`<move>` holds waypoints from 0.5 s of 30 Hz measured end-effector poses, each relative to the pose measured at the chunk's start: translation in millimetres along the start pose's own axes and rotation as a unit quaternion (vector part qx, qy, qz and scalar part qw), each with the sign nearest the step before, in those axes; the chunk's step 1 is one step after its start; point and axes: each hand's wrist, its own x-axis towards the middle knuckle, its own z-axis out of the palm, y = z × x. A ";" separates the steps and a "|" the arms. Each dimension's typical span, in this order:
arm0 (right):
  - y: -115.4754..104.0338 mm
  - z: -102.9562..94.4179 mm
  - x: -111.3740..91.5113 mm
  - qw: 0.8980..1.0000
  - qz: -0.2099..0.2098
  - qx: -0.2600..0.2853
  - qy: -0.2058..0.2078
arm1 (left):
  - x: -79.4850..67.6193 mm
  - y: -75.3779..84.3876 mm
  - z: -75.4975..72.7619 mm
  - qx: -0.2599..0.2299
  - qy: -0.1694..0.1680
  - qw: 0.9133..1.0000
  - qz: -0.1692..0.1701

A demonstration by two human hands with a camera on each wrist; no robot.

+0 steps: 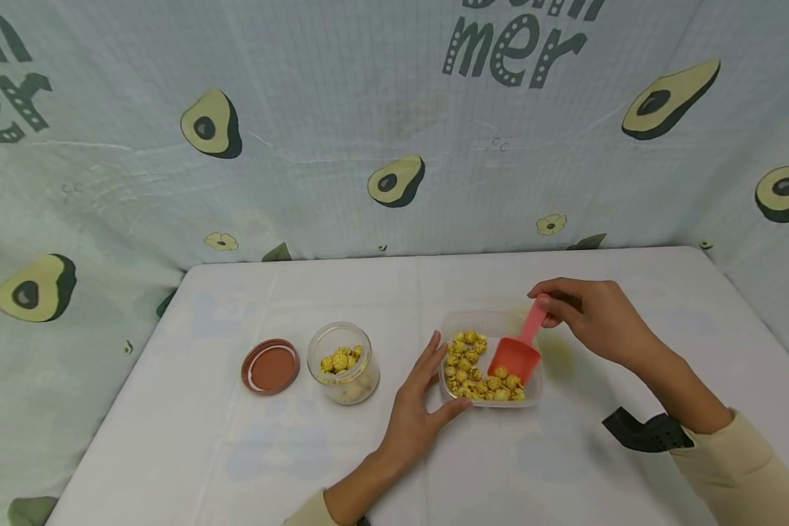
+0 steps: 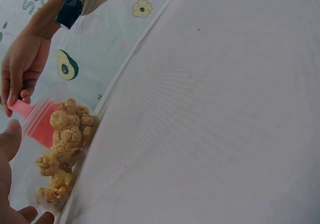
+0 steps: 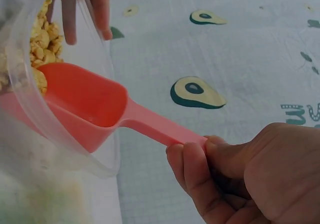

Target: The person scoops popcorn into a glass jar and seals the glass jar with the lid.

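Note:
My right hand (image 1: 585, 318) pinches the handle of a pink scoop (image 1: 516, 356). The scoop's bowl dips into a clear plastic container (image 1: 476, 321), its front edge among yellow popcorn (image 1: 463, 365). In the right wrist view the scoop (image 3: 90, 99) looks mostly bare, with popcorn (image 3: 45, 44) at its lip. My left hand (image 1: 417, 405) rests against the container's left side, fingers spread and straight, thumb along the near rim. From the left wrist view, popcorn (image 2: 67, 139) shows through the container wall, and part of the left hand (image 2: 7, 169) is cut off.
A round glass jar (image 1: 348, 387) with some popcorn in it stands left of my left hand. Beside it lies a brown lid (image 1: 271, 367) on the white table (image 1: 302, 467). An avocado-print curtain (image 1: 315, 146) hangs behind the table's far edge.

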 end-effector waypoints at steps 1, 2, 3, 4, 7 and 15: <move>0.1 0.9 -1.6 1.000 0.006 0.001 0.002 | 0.0 -0.2 -0.3 0.001 0.000 1.000 0.000; 0.2 1.8 -3.6 1.000 0.011 0.000 0.005 | 0.1 -0.4 -0.5 0.002 0.000 1.000 0.001; 0.4 3.0 -5.6 1.000 0.016 0.000 0.010 | 0.2 -0.7 -0.7 0.003 0.001 1.000 0.001; 0.6 4.3 -8.0 1.000 0.020 0.000 0.017 | 0.2 -0.7 -0.9 0.003 0.002 1.000 0.003; 0.9 8.8 -17.0 0.999 0.043 0.004 0.032 | 0.2 -1.2 -0.6 0.005 0.004 1.000 0.011; -0.8 19.6 -44.0 0.990 0.111 0.002 0.084 | 0.0 -0.4 -0.2 0.001 0.006 1.000 0.018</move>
